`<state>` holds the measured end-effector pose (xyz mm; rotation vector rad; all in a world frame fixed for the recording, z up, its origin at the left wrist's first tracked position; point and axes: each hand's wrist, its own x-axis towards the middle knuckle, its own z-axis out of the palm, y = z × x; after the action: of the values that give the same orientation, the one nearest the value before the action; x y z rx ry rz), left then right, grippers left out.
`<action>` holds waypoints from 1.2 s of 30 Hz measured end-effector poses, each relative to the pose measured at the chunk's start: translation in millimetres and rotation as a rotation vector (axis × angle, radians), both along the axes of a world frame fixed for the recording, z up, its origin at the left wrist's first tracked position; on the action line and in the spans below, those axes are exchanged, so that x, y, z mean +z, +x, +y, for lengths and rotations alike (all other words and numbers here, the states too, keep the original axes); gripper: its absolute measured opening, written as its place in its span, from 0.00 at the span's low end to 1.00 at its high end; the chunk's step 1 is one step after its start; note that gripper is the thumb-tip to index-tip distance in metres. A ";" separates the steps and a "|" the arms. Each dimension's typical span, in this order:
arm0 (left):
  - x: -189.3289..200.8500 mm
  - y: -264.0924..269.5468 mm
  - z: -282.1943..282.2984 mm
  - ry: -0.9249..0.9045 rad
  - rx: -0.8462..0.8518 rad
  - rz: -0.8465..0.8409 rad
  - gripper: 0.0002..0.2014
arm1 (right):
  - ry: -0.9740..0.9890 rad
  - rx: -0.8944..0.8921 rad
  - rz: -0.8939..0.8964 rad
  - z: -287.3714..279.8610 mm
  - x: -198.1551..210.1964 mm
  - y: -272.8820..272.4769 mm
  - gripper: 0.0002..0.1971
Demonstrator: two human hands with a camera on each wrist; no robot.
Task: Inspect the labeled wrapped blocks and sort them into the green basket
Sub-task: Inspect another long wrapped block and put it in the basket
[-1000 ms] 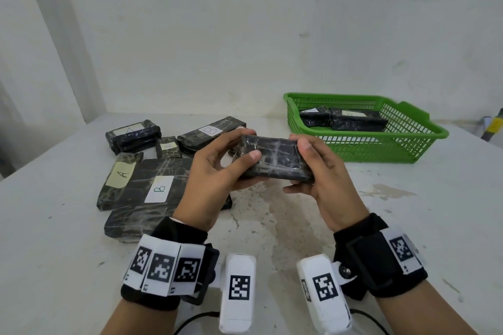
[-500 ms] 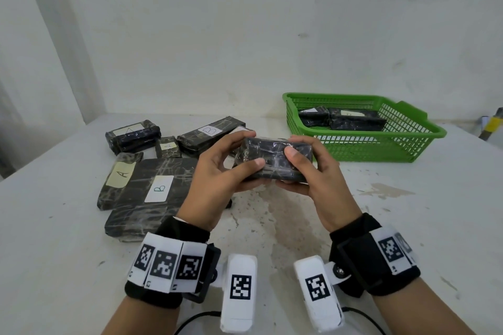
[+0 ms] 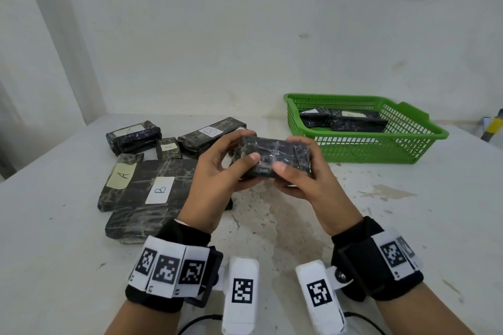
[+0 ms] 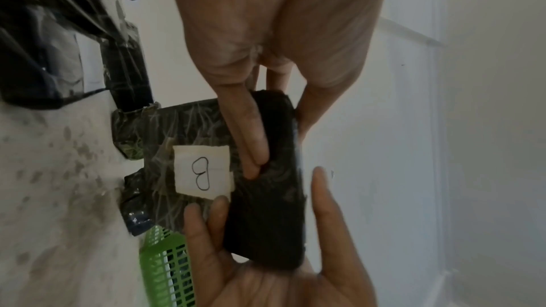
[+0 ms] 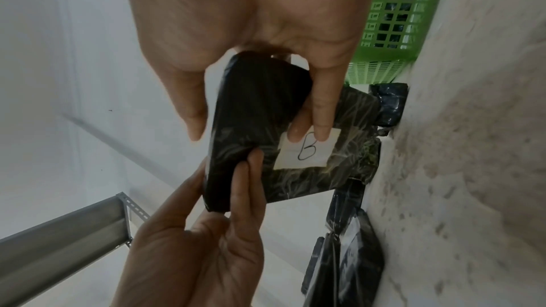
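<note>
A dark wrapped block [image 3: 275,156] is held above the table [image 3: 408,226] between both hands. To the left of the grip, further wrapped blocks [image 3: 152,187] marked A and B are laid on the table. The left hand [image 3: 217,171] is curled round the block's left end, thumb on top. The right hand [image 3: 304,179] is clamped on its right end. A white label marked B [image 4: 202,169] is seen on the underside in the wrist views. Behind and to the right of the grip, the green basket [image 3: 432,136] is set, two wrapped blocks inside.
</note>
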<state>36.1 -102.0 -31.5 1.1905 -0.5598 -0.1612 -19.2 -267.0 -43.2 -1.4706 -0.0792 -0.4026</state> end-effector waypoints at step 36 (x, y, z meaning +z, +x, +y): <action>5.9 7.6 6.0 -0.091 -0.122 0.581 0.21 | 0.101 -0.323 -0.034 -24.9 1.9 7.5 0.14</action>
<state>43.6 -96.0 -25.7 0.9603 -0.1244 -0.5597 -11.7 -291.8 -41.3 -1.3788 0.1516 -0.6834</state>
